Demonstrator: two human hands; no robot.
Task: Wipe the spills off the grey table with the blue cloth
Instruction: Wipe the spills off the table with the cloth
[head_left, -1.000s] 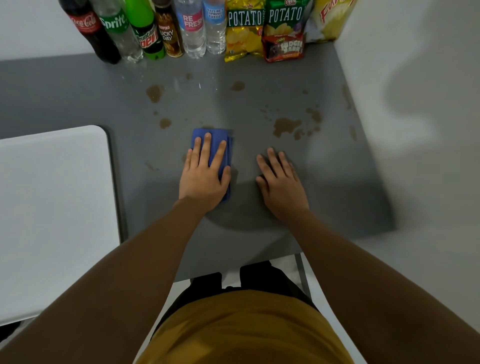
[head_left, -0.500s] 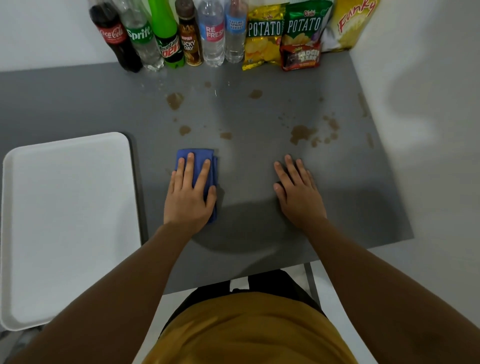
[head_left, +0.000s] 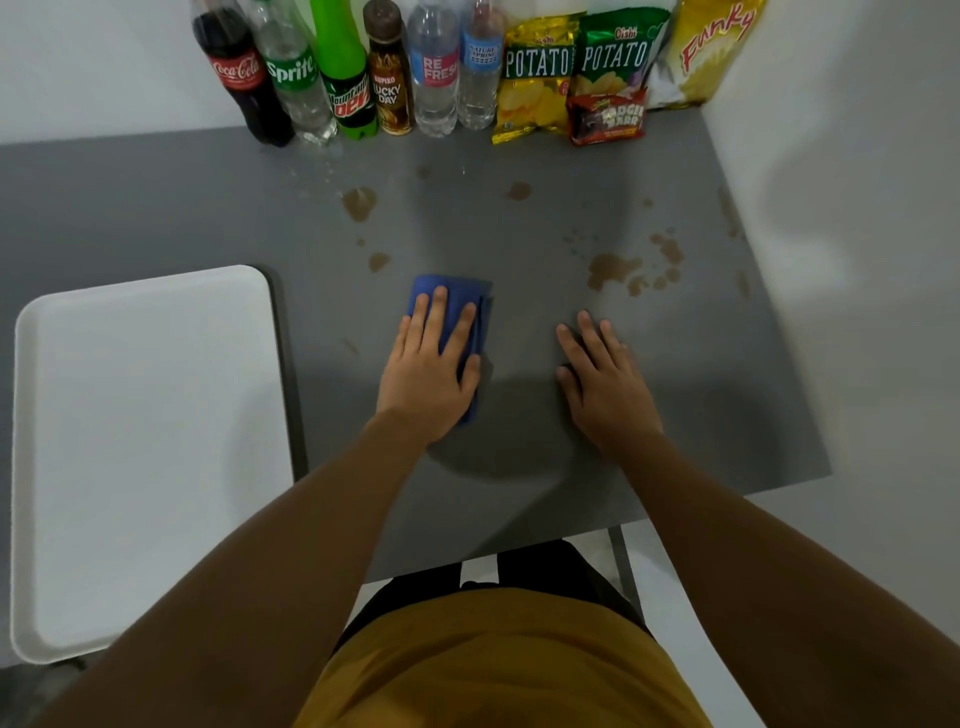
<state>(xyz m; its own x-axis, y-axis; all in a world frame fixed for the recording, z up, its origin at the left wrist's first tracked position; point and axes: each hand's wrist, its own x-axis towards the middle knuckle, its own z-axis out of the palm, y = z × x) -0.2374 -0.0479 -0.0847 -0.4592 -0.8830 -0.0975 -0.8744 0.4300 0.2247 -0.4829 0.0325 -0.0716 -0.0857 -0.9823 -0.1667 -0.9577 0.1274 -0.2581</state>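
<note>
Two hands lie flat on the grey table (head_left: 519, 467): the left hand (head_left: 428, 374), fingers straight, presses the folded blue cloth (head_left: 457, 304), its long axis running away from the body; the right hand (head_left: 605, 382) rests spread on bare surface. Brown spills (head_left: 613, 267) lie beyond, one cluster ahead-right, smaller spots (head_left: 378, 261) just ahead-left of the cloth, likely the nearer reach.

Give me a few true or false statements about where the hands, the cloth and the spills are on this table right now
1. The left hand presses flat on the blue cloth. True.
2. The right hand grips a bottle. False: it rests flat on the grey table.
3. The large brown spill is under the cloth. False: it lies uncovered, beyond the right hand.
4. A white tray sits to the left. True.
</note>
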